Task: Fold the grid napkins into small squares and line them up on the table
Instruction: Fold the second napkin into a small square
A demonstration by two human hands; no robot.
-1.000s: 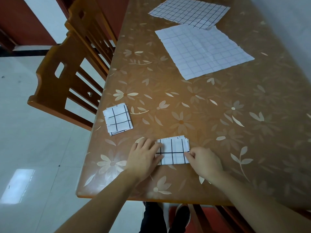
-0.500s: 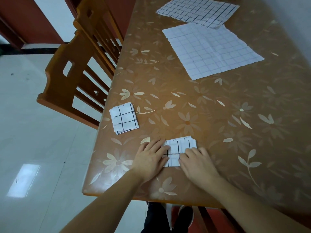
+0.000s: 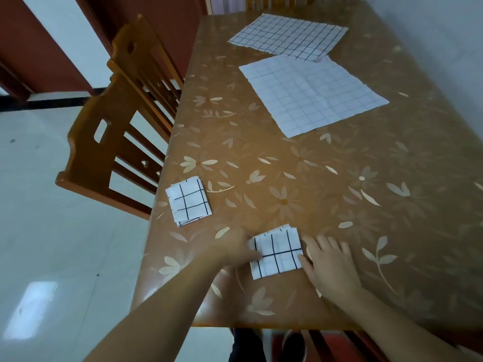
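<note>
Near the front edge of the table (image 3: 339,194) — brown, glossy, printed with pale flowers and leaves — lies a folded grid napkin (image 3: 277,250), a small white square crossed by dark lines, its stacked layers fanning slightly at the top right corner. Flanked by both hands: left hand (image 3: 230,253) blurred, lying at the napkin's left edge with fingertips on or over that edge, fingers seemingly extended rather than curled, though the smear hides whether anything is pinched. Right hand (image 3: 328,265) flat and spread, palm down on the table, fingers fanned out, the thumb touching the napkin's right edge, nothing gripped. To the left and a little farther back, near the table's left edge, a second folded square (image 3: 188,202), same white cloth with bold dark grid, layered edges showing along the bottom, well apart from both hands. Farther up the table, two napkins spread open: the nearer unfolded napkin (image 3: 311,94), pale with a faint grid and visible creases, and behind it a far unfolded napkin (image 3: 288,36) with darker lines, its near right corner just overlapping the nearer sheet. At the left side, two wooden chairs (image 3: 109,142) pushed up beside the table, over a light tiled floor (image 3: 52,231). No writing, label or brand legible anywhere — only the grid pattern on the cloths
</note>
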